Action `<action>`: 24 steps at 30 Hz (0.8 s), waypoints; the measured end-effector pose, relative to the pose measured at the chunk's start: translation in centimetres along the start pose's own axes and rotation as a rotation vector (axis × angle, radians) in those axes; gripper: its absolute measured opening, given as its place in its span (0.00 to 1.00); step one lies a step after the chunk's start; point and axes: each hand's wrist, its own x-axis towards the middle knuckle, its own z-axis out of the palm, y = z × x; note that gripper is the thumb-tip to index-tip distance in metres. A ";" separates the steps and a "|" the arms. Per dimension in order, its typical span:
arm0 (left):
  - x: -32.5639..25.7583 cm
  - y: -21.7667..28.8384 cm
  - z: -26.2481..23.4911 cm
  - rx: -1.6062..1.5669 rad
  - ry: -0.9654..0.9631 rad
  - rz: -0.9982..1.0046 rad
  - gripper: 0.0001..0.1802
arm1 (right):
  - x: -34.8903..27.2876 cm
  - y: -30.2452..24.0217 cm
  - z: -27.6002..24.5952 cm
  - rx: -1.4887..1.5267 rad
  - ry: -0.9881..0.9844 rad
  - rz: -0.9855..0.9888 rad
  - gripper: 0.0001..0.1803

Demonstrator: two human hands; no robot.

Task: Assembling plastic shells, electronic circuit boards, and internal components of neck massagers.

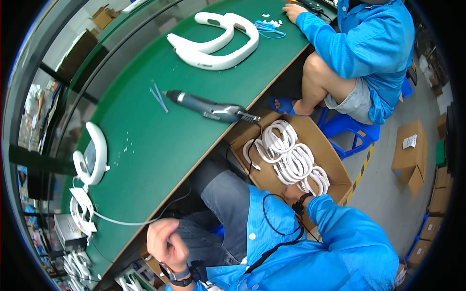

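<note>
My left hand (167,243) is raised beside the table's near edge, fingers loosely bent and thumb apart, with nothing visible in it. Down at the near side of an open cardboard box (337,170), my right hand (292,193) reaches to a bunch of white U-shaped plastic pieces (316,180); its fingertips are hidden, so I cannot tell if it grips one. More white curved pieces (293,162) lie stacked in the box. A dark electric screwdriver (208,107) lies on the green table (145,184), its rear end at the edge.
Two large white neckband-shaped housings (213,60) lie on the far table, and another (99,155) sits at left near a white cable (121,222). Thin blue sticks (159,99) and tiny white bits are scattered there. A co-worker in blue (374,41) sits on a blue stool (350,132).
</note>
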 end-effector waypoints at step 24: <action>6.3 -4.6 7.9 0.312 -0.876 0.040 0.04 | 20.4 -2.7 0.3 0.047 0.405 0.089 0.16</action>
